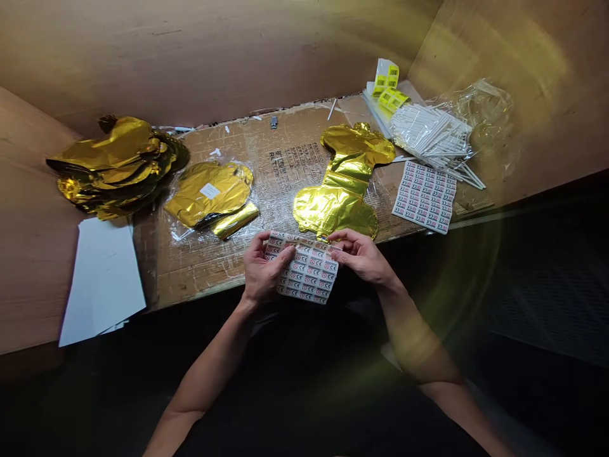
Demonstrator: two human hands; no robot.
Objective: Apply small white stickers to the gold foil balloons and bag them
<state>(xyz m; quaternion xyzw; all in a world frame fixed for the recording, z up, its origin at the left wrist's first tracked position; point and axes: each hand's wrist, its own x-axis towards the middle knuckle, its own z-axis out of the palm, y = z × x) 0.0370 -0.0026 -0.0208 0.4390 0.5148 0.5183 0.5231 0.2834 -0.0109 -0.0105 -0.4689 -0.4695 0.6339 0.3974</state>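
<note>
A sheet of small red-and-white stickers [308, 270] is held just over the near edge of the table. My left hand [263, 270] grips its left side, thumb on top. My right hand [362, 254] pinches the sheet's upper right corner with closed fingers. Directly behind my hands lies a flat gold foil balloon [340, 184] on the cardboard-covered table [200, 266].
A second sticker sheet [425, 197] lies at the right beside a bundle of white sticks [435, 136] and yellow barcode labels [387, 86]. A bagged gold balloon [209, 197] and a pile of gold balloons [114, 165] sit left. White paper [102, 279] overhangs the left edge.
</note>
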